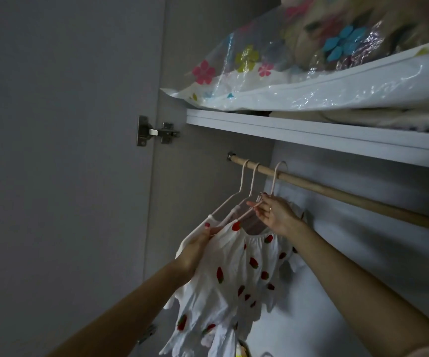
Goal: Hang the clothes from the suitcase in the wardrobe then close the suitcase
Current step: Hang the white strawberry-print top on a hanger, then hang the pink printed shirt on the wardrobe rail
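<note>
A white dress with red strawberry print [236,276] hangs on a pale hanger whose hook [278,173] sits over the wooden rail [337,191] inside the wardrobe. My right hand [272,212] pinches that hanger just below its hook. My left hand [198,249] grips the dress's left shoulder and the hanger's arm there. Two more pale hangers [245,181] hang on the rail to the left. The suitcase is out of view.
A white shelf [311,132] runs just above the rail, loaded with a clear flower-print storage bag [298,60]. The open wardrobe door [61,150] with a metal hinge [156,131] stands at the left. The wardrobe's back wall [362,253] lies behind the dress.
</note>
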